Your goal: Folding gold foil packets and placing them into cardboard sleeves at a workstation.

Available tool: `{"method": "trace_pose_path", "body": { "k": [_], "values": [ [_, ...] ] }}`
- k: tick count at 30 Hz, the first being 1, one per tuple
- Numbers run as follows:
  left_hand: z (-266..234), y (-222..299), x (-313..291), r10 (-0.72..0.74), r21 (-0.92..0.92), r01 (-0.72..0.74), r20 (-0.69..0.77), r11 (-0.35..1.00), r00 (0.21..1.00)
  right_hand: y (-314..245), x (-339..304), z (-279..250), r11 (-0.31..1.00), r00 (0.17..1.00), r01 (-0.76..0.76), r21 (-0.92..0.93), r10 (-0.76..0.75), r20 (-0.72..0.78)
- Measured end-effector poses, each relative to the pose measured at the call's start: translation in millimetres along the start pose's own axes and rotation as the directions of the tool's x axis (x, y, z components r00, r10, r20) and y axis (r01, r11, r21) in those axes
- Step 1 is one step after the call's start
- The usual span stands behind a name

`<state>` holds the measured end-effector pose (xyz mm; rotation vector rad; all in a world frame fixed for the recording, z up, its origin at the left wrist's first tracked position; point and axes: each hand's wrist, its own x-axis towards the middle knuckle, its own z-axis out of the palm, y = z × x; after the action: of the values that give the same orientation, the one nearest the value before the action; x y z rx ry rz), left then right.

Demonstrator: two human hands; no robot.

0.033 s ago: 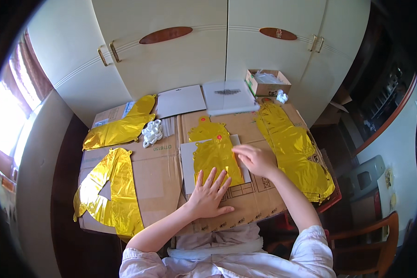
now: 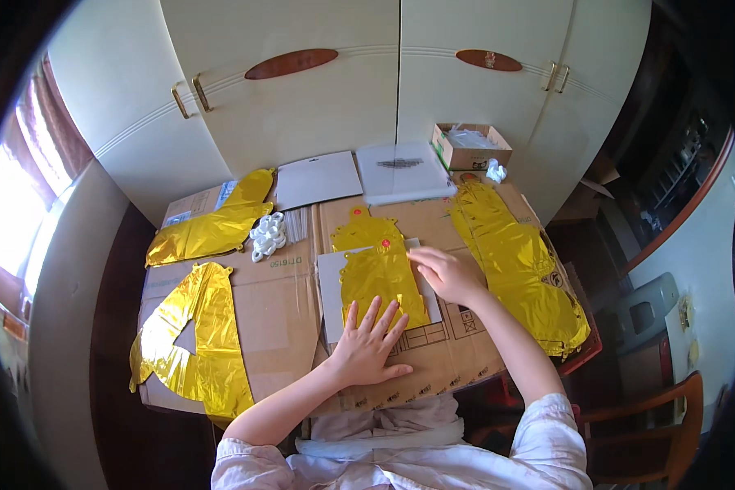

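Observation:
A folded gold foil balloon [image 2: 377, 282] lies on a pale grey board [image 2: 331, 265] in the middle of the table. A red dot shows near its top, and another gold piece [image 2: 363, 233] with a red dot sticks out behind it. My left hand [image 2: 367, 347] rests flat, fingers spread, over the balloon's near edge. At the balloon's upper right edge is my right hand [image 2: 449, 273], its fingers stretched to the left and the thumb apart below them. Nothing shows in its grasp. Whether its fingertips touch the foil is hard to tell.
Cardboard [image 2: 282, 359] covers the table. More gold foil balloons lie at far left [image 2: 208, 229], near left [image 2: 220, 327] and right [image 2: 514, 261]. White ribbon rolls [image 2: 268, 237], a white board [image 2: 318, 178], a clear plastic sheet pack [image 2: 404, 184] and a small box [image 2: 469, 155] stand toward the back.
My right hand has shifted very slightly up and left, and its fingers look a little straighter. The left hand and the balloon stay in place.

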<state>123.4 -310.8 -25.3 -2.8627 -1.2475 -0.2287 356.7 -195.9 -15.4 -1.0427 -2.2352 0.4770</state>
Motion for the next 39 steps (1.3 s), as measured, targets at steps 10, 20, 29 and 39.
{"method": "trace_pose_path", "body": {
  "k": [10, 20, 29, 39],
  "values": [
    [-1.4, 1.9, -2.4, 0.028, -0.011, -0.029, -0.058, 1.0, 0.998, 36.6, 16.7, 22.5, 0.947, 0.997, 0.067, -0.313, -0.053, 0.051],
    [-9.8, 25.3, -23.6, 0.052, -0.101, -0.053, -0.015, 0.993, 0.999, 9.5, -23.5, 10.8, 0.935, 0.995, 0.068, -0.349, -0.038, 0.092],
    [-12.6, 27.0, -22.9, 0.048, -0.087, -0.047, 0.003, 0.995, 0.999, 9.5, -37.0, 8.0, 0.985, 0.996, -0.017, -0.173, 0.031, 0.082],
    [-12.2, 26.4, -23.9, 0.046, -0.073, -0.044, 0.026, 0.996, 0.999, -18.8, -50.8, -6.5, 0.981, 0.94, -0.018, -0.191, 0.082, 0.332]
  ]
}}
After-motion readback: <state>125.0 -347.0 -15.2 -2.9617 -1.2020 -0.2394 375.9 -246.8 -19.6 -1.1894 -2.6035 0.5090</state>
